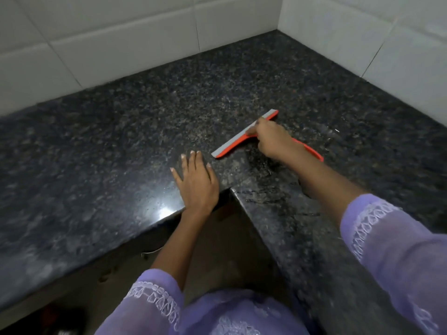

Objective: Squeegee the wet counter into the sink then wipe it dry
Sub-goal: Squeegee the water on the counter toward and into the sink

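1. The right hand (271, 139) is closed around the one squeegee (244, 136), gripping it where the handle meets the blade; the fingers wrap over the orange bar and hide the joint.
2. The squeegee lies low on the surface (96, 146), its grey rubber edge facing the back wall and running on a slant from near left to far right. One orange handle end (312, 151) sticks out behind the wrist, toward the right.
3. The left hand (196, 182) holds nothing. It lies flat, palm down, fingers spread a little, on the surface just beside the near end of the blade but not touching it. Its wrist hangs over the inner corner of the front edge.
4. There are two hands and two forearms in view, each coming out of one lilac sleeve (396, 240) with white embroidery at the cuff; so two sleeves.
5. The surface is dark speckled stone, L-shaped, with one inner corner near the left hand. Thin wet streaks (268, 194) show on the stretch under the right forearm, and a few glints of water (329, 131) lie to the right of the squeegee.
6. Two walls of white tiles (121, 44) meet at one back corner beyond the squeegee.
7. No sink shows in this view.
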